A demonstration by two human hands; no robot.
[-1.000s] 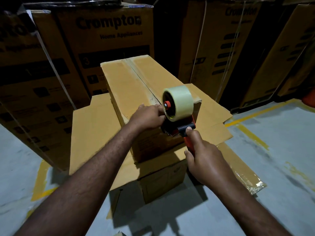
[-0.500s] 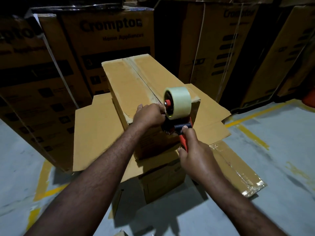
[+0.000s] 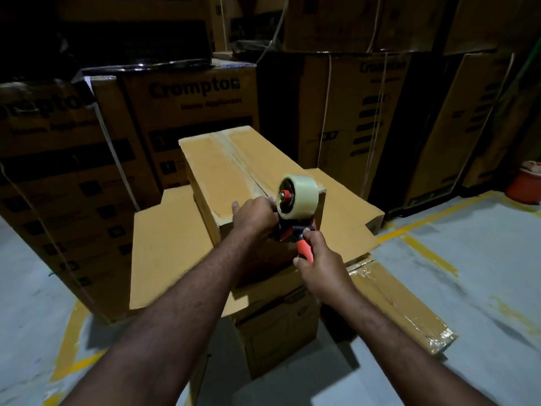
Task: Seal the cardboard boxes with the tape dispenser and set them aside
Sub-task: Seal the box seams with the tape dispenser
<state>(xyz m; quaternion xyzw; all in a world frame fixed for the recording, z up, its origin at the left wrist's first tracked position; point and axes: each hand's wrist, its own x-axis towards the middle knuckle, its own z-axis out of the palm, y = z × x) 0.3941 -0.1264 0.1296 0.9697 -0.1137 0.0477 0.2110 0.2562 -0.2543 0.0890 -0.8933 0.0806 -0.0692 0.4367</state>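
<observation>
A plain cardboard box (image 3: 228, 168) with its top flaps closed lies on a larger open box (image 3: 167, 247) whose flaps spread flat. A strip of tape runs along its centre seam. The tape dispenser (image 3: 295, 206), with a clear tape roll and an orange handle, sits at the box's near end. My right hand (image 3: 320, 262) grips the orange handle. My left hand (image 3: 254, 215) rests curled on the box's near edge, right beside the dispenser's front; what its fingers hold is hidden.
Tall printed cartons (image 3: 187, 112) stand stacked close behind and to the left. A long flat taped box (image 3: 401, 306) lies on the floor at the right. An orange bucket (image 3: 524, 186) stands at the far right. Grey floor with yellow lines surrounds the boxes.
The camera has tilted upward, showing more of the stacked cartons. Both hands and the dispenser stay at the box's near end, with little movement.
</observation>
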